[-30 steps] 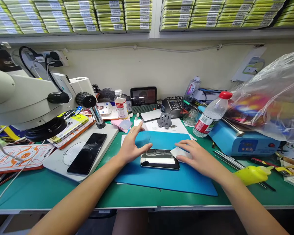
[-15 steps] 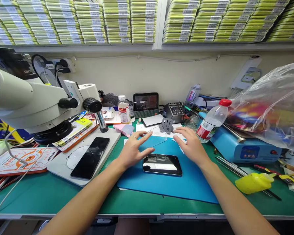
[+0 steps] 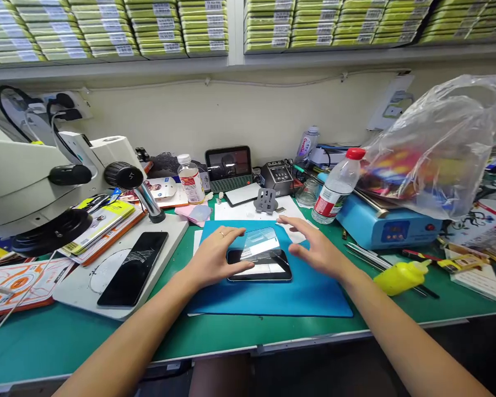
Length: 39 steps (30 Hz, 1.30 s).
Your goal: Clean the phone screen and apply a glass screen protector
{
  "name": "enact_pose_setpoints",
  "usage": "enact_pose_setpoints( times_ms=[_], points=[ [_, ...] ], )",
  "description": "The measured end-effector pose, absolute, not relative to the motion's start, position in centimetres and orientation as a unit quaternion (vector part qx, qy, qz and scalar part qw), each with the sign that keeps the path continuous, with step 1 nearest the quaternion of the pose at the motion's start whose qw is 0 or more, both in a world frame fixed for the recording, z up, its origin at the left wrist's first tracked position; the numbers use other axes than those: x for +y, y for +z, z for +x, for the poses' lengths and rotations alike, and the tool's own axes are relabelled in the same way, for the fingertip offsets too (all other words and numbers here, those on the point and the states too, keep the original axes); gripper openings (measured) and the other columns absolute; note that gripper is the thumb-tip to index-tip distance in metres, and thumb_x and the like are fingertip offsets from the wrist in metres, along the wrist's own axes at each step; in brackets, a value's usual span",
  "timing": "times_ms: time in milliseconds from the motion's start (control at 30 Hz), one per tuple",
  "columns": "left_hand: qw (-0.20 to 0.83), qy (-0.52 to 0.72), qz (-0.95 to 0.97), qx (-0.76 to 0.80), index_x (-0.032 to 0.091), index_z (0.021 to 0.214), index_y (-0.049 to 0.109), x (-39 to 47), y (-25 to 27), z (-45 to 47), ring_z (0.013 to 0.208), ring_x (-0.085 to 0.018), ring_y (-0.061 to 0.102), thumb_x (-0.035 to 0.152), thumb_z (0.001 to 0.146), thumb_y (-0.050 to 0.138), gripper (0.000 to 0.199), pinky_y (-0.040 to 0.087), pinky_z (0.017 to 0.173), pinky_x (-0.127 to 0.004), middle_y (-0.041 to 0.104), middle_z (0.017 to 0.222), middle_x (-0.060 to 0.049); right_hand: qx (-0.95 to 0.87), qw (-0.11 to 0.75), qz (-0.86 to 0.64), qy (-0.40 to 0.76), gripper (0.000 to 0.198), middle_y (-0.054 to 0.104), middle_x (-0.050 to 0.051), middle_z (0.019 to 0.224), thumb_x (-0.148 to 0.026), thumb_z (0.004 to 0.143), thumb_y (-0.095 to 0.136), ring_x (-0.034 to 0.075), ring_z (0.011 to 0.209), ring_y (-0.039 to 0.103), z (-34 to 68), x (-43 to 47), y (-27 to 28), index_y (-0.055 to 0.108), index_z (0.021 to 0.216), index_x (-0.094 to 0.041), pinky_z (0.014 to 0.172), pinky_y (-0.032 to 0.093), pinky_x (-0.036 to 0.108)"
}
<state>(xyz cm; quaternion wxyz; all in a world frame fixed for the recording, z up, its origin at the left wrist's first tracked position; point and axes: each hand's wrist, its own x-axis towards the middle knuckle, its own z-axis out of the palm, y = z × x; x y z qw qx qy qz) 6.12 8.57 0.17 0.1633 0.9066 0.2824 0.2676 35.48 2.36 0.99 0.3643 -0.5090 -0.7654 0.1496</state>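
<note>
A thin clear glass screen protector [image 3: 259,240] is tilted above the phone, catching a white reflection. My left hand [image 3: 215,255] holds it by its left side, index finger and thumb apart along the edge. The thumb reaches over the left part of a phone [image 3: 273,269], which lies face up with a glossy black screen. My right hand [image 3: 314,248] hovers just right of the glass, fingers spread and holding nothing I can see. Under the phone is a blue mat [image 3: 268,300].
A microscope [image 3: 28,187] stands left, with another black phone [image 3: 133,269] on its base. Behind the mat are a grey stand [image 3: 266,200] and a small display [image 3: 228,165]. To the right are a red-capped bottle [image 3: 334,190], a blue machine [image 3: 376,226] and a yellow squeeze bottle [image 3: 399,277].
My left hand has brought the glass nearer and lower, over the phone. My right hand stays open beside it. The camera view has shifted to the right and down.
</note>
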Motion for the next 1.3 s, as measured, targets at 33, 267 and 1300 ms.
enact_pose_setpoints(
  times_ms=[33,267,1300],
  points=[
    [0.162,0.262,0.909,0.279,0.020,0.141,0.051,8.4,0.1,6.2,0.119,-0.031,0.061,0.055,0.087,0.071,0.068,0.052,0.100,-0.046,0.066,0.128,-0.013,-0.771,0.343,-0.510,0.165,0.079,0.057,0.012,0.149,-0.072,0.085,0.060,0.036,0.136,0.053,35.6,1.7,0.8,0.047,0.150,-0.029,0.106,0.051,0.053],
    [0.145,0.247,0.927,0.241,0.019,0.142,0.051,7.3,-0.2,7.4,0.113,-0.033,0.064,0.062,0.084,0.071,0.075,0.054,0.096,-0.047,0.066,0.130,-0.016,-0.787,0.290,-0.512,0.187,0.094,0.057,0.011,0.149,-0.057,0.078,0.079,0.034,0.140,0.050,35.3,-0.3,-0.2,0.035,0.158,-0.033,0.116,0.040,0.056],
    [0.222,0.132,0.936,0.239,0.023,0.141,0.052,9.3,1.3,3.9,0.119,-0.032,0.060,0.042,0.074,0.082,0.076,0.051,0.098,-0.044,0.065,0.126,-0.011,-0.792,0.220,-0.539,0.184,0.079,0.054,0.011,0.151,-0.060,0.080,0.075,0.035,0.142,0.047,35.3,-0.3,-0.4,0.051,0.149,-0.030,0.117,0.039,0.057]
  ],
)
